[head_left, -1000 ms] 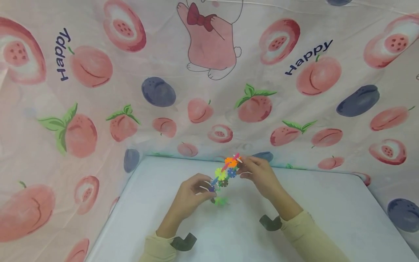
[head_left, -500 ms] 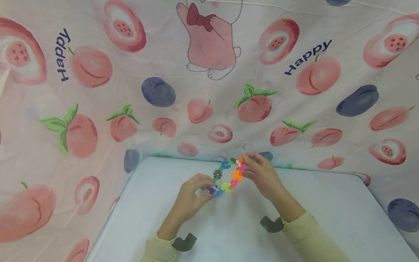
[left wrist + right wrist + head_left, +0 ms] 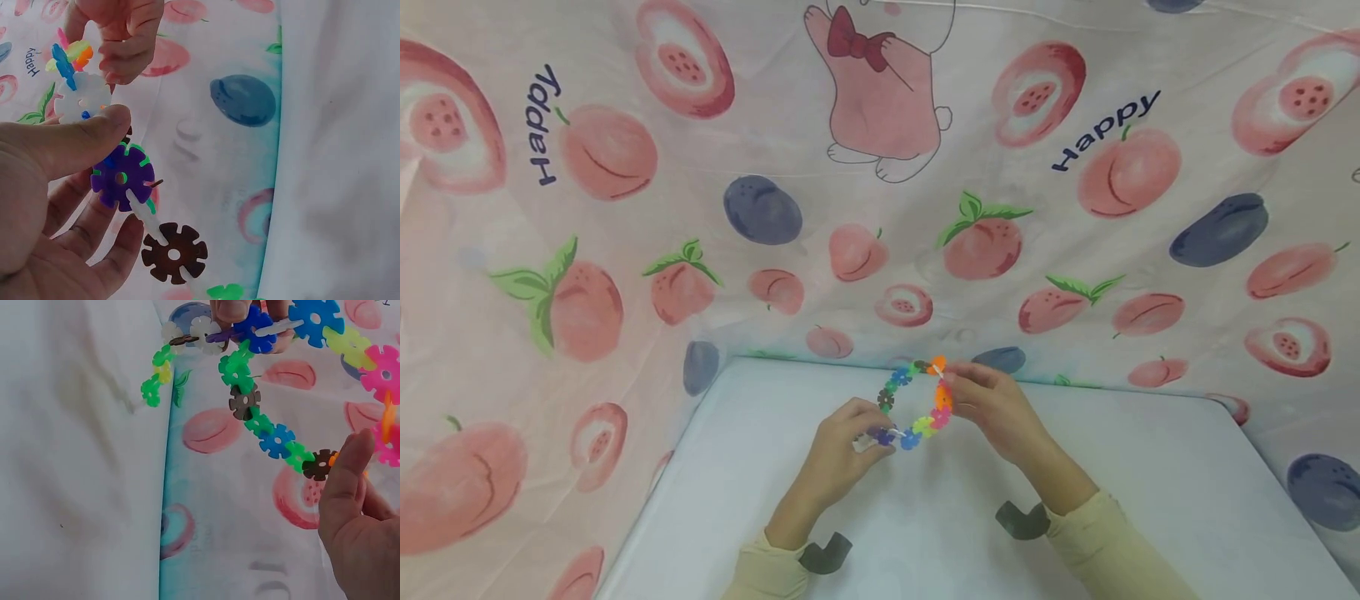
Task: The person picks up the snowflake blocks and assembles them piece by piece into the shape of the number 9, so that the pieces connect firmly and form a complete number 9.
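Observation:
A ring of interlocking notched plastic discs [image 3: 912, 439] is held up above the table, tilted, with its open middle facing the head camera. My left hand [image 3: 842, 450] pinches its lower left side at a dark blue disc, seen close up in the right wrist view [image 3: 255, 339]. From there a short tail of discs branches off, with a brown disc [image 3: 162, 259] and green discs [image 3: 150, 390] at its end. Opposite, my right hand [image 3: 992, 404] pinches the ring's upper right side near an orange disc [image 3: 938, 364]. Its fingertips cover part of the joint there.
A white table [image 3: 1150, 483] lies beneath both hands. Behind and to the sides hangs a pink cloth [image 3: 880, 217] printed with fruit, meeting the table's back edge close beyond the ring. Dark curved pieces [image 3: 1022, 518] sit at both wrists.
The ring has turned from a bunched, nearly edge-on look to a wide loop facing the head camera. Its green tail, earlier hanging below the left hand, no longer shows in the head view.

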Tool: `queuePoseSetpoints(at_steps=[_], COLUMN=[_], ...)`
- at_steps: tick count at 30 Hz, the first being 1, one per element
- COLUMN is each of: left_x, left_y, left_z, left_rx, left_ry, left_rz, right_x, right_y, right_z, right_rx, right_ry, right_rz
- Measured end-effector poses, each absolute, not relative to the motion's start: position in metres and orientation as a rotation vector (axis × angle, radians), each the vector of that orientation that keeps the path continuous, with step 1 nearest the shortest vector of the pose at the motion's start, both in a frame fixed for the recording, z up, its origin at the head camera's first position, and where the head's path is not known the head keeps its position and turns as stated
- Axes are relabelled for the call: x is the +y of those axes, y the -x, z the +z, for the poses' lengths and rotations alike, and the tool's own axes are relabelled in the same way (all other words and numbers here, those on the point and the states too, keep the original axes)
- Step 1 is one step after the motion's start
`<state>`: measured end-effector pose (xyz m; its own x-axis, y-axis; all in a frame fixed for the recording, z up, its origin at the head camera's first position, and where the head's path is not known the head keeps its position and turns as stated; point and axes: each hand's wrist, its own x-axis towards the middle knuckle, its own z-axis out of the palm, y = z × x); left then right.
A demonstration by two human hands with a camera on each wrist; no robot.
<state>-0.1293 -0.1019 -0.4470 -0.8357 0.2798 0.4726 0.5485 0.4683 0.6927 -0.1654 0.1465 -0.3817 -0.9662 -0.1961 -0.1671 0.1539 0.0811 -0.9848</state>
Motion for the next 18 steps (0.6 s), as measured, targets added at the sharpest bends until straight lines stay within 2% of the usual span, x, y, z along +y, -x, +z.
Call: queuePoseSetpoints(at_steps=[7,18], left_x=[-0.103,-0.107], left_y=[0.130,0.135], left_z=[-0.446,-0.450], left_rx=[-2.487,-2.642], left_ry=[0.620,0.350], left_rz=[-1.269,-1.567], right_x=[0.151,0.148], right_y=[0.168,0.168], right_z=[-0.386,-0.396], right_rx=[2.126,2.139], right_ry=[-0.031,-0.039], right_rz=[-1.954,-1.940])
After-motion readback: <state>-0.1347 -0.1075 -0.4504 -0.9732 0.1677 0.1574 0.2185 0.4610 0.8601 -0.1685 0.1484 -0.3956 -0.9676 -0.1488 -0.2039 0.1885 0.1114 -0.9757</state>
